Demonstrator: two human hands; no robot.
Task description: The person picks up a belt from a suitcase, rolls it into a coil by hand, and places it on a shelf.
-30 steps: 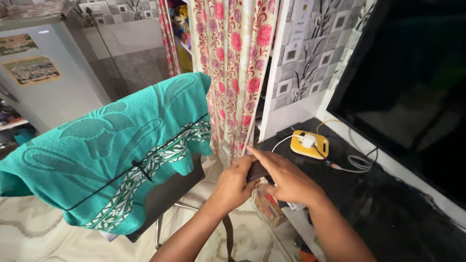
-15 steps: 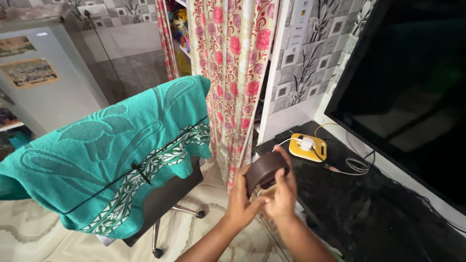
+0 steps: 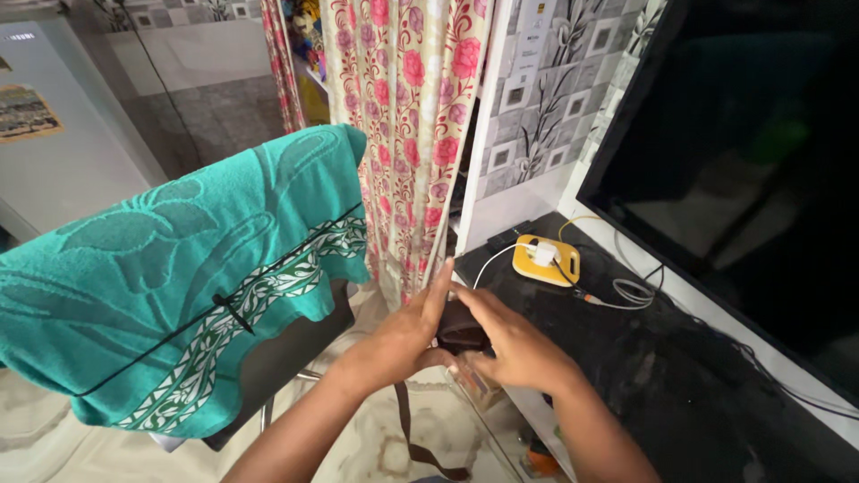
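Both hands meet at the corner of a black table (image 3: 662,358). Between them sits a coil of dark brown belt (image 3: 460,327), rolled up. My left hand (image 3: 400,338) cups the coil from the left with fingers pointing up. My right hand (image 3: 506,344) presses on it from the right and covers part of it. A loose end of the belt (image 3: 417,438) hangs down below the hands toward the floor.
A chair draped with a teal patterned towel (image 3: 197,268) stands on the left. A flowered curtain (image 3: 407,134) hangs behind. A yellow power strip with a white plug (image 3: 546,259) and cables lie on the table. A large dark screen (image 3: 761,161) fills the right.
The rolled belt was lifted up in both hands half a second ago; now the hands have lowered it to the table corner and closed round it. The view shifted slightly left.
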